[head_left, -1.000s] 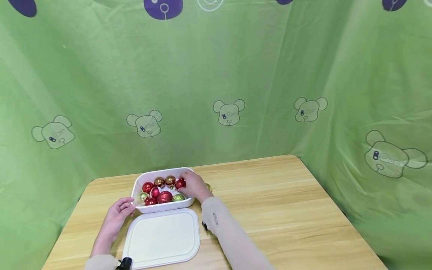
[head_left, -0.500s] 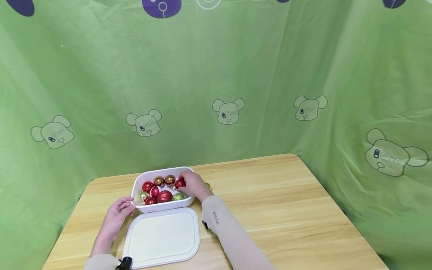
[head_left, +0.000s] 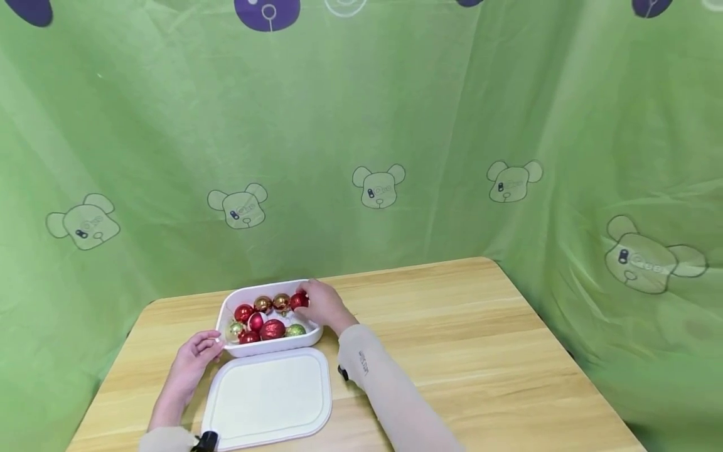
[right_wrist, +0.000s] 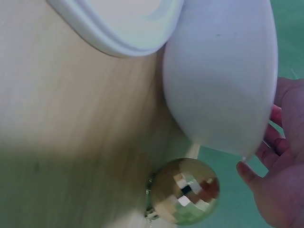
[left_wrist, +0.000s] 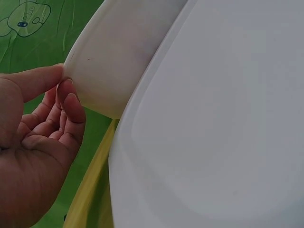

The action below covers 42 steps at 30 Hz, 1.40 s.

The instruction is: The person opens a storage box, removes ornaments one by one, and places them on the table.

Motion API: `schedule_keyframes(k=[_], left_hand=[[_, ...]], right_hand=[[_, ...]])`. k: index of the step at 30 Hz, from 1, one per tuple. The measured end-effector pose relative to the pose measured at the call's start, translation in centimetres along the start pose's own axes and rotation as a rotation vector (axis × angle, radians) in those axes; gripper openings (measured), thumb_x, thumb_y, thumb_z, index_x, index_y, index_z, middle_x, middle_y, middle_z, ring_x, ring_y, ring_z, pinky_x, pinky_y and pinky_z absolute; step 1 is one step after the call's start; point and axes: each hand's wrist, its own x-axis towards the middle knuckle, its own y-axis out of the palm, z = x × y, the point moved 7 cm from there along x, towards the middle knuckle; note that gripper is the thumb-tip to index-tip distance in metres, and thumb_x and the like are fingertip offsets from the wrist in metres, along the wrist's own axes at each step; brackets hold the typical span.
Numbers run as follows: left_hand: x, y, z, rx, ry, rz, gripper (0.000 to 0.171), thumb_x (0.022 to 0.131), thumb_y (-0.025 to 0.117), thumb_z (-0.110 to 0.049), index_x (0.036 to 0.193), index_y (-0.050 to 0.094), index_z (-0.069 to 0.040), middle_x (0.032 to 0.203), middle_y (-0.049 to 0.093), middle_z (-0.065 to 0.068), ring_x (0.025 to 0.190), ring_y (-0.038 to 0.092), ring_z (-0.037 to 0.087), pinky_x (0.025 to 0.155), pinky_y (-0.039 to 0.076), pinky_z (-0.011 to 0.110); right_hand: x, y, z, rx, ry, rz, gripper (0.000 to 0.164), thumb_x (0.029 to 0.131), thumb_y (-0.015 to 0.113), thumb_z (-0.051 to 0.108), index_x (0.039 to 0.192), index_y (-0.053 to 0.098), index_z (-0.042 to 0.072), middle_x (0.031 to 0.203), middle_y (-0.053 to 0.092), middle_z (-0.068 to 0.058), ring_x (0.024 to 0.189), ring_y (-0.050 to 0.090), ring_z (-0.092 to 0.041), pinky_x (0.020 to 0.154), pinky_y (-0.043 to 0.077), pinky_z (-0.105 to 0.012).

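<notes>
A white plastic box (head_left: 271, 347) with several Christmas balls inside stands near the table's back left. My left hand (head_left: 194, 358) pinches its near left corner; the left wrist view shows thumb and fingertips at the rim of the box (left_wrist: 109, 57). Over the far right corner, my right hand (head_left: 326, 306) reaches in, its fingers around a red Christmas ball (head_left: 299, 301). To the left of that ball lie two gold balls, one of them a gold ball (head_left: 281, 302). A larger red ball (head_left: 272, 329) and a green glitter ball (head_left: 295, 330) lie toward the front wall.
A white lid (head_left: 268, 395) lies flat on the wooden table (head_left: 480, 351), in front of the box. A shiny faceted gold ball (right_wrist: 185, 191) sits on the table beside the box's right end. Green cloth (head_left: 316, 125) hangs behind the table.
My right hand has shifted slightly toward the back of the box with the red ball. The ball on the table, earlier visible past my right wrist, is now hidden in the head view. Left hand unmoved.
</notes>
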Motion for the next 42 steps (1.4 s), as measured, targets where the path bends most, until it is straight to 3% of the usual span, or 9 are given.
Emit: schedule_keyframes(k=[7, 17, 34, 42], left_hand=[[-0.1, 0.0, 0.1, 0.006, -0.020, 0.007, 0.049, 0.102, 0.064, -0.011, 0.141, 0.044, 0.010, 0.093, 0.068, -0.006, 0.084, 0.064, 0.008, 0.080, 0.059, 0.021], [0.1, -0.1, 0.1, 0.017, -0.006, 0.006, 0.049, 0.103, 0.065, -0.012, 0.141, 0.044, 0.010, 0.093, 0.067, -0.008, 0.084, 0.063, 0.007, 0.080, 0.059, 0.021], [-0.1, 0.0, -0.3, 0.014, 0.017, 0.020, 0.049, 0.102, 0.066, -0.012, 0.139, 0.045, 0.011, 0.095, 0.069, -0.006, 0.085, 0.064, 0.007, 0.081, 0.059, 0.021], [-0.1, 0.1, -0.3, -0.009, 0.009, 0.003, 0.048, 0.101, 0.065, -0.009, 0.139, 0.045, 0.011, 0.093, 0.068, -0.010, 0.085, 0.065, 0.006, 0.081, 0.059, 0.020]], right_hand=[[-0.3, -1.4, 0.1, -0.024, -0.017, -0.031, 0.052, 0.090, 0.081, 0.036, 0.134, 0.065, 0.013, 0.121, 0.067, -0.002, 0.109, 0.066, -0.018, 0.099, 0.057, -0.032], [-0.7, -3.1, -0.9, 0.123, -0.002, -0.056, 0.050, 0.091, 0.081, 0.030, 0.133, 0.064, 0.010, 0.120, 0.067, -0.005, 0.110, 0.066, -0.020, 0.098, 0.058, -0.033], [-3.5, -6.5, -5.8, 0.215, 0.002, -0.123, 0.045, 0.089, 0.082, 0.027, 0.128, 0.066, 0.010, 0.117, 0.067, -0.004, 0.108, 0.064, -0.022, 0.097, 0.057, -0.037], [-5.3, -6.8, -8.8, 0.231, 0.043, -0.135, 0.050, 0.089, 0.083, 0.027, 0.132, 0.065, 0.011, 0.120, 0.067, -0.003, 0.109, 0.064, -0.021, 0.098, 0.057, -0.038]])
